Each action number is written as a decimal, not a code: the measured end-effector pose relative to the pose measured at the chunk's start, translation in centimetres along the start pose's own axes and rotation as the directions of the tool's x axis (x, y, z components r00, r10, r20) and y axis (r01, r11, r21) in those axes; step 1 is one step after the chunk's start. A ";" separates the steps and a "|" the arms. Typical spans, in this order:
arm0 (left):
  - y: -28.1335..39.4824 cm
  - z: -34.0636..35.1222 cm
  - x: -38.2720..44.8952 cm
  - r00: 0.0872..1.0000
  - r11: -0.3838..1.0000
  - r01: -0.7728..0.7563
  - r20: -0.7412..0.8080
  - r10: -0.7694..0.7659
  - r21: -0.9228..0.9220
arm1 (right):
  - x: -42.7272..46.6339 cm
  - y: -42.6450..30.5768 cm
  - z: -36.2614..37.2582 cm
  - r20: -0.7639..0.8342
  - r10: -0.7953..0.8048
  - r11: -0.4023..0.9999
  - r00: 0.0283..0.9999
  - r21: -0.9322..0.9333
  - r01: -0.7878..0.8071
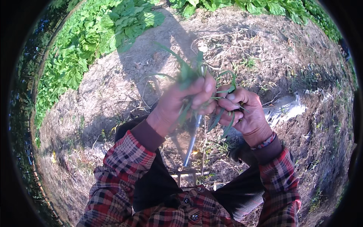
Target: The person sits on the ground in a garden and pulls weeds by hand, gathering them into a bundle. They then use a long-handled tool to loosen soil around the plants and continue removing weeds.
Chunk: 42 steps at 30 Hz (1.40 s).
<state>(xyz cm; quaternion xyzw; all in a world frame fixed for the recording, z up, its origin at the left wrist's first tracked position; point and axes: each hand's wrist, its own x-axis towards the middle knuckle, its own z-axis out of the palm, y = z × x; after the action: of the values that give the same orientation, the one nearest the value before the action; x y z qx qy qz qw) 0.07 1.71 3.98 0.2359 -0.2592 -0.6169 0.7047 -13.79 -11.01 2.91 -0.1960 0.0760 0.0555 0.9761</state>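
Note:
My left hand [184,99], blurred, is closed around a bunch of green leaves [185,74] with long narrow blades sticking out. Close beside it, my right hand [245,110] pinches thin green stems and narrow leaves [229,122] between thumb and fingers. Some stems [217,98] bridge the small gap between the two hands. A slim, shiny, silvery-blue rod [192,142] slants down below my left hand. Whether that hand grips the rod or only covers part of it, I cannot tell.
Leafy green vegetables [113,31] grow in a bed at the upper left, with more plants [266,7] along the top. Dry soil with withered stalks surrounds me. White plastic sheeting [286,109] lies at the right. A small frame [187,173] sits between my legs.

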 end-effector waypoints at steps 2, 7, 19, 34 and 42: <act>0.1 0.0 -0.1 0.998 1.000 -0.007 -0.061 0.009 0.030 | 0.1 -0.3 0.9 -0.067 0.003 0.999 0.998 -0.051 -0.006; 1.0 -0.5 0.3 0.970 0.994 -0.059 -0.230 0.079 0.096 | 0.1 -0.7 0.4 -0.220 -0.169 0.887 0.961 -0.460 0.051; 0.7 -2.2 0.7 0.953 0.958 0.007 -0.293 0.081 0.286 | -0.6 -1.7 -1.7 -0.284 -0.679 0.578 0.677 -0.776 0.253; -1.0 -1.3 0.9 0.904 0.956 0.116 -0.427 0.010 0.268 | 0.7 1.2 1.5 -0.171 -0.495 0.328 0.852 -0.945 0.001; -1.0 -1.1 1.0 0.894 0.986 0.073 -0.448 0.002 0.151 | 0.7 0.8 0.8 -0.116 -0.463 0.458 0.879 -0.880 0.125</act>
<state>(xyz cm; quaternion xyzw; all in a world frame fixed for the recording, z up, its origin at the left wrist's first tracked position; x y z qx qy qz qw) 0.19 0.61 2.56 0.4330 -0.1360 -0.5356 0.7121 -13.07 -9.94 3.19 -0.6650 0.1700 -0.1217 0.7170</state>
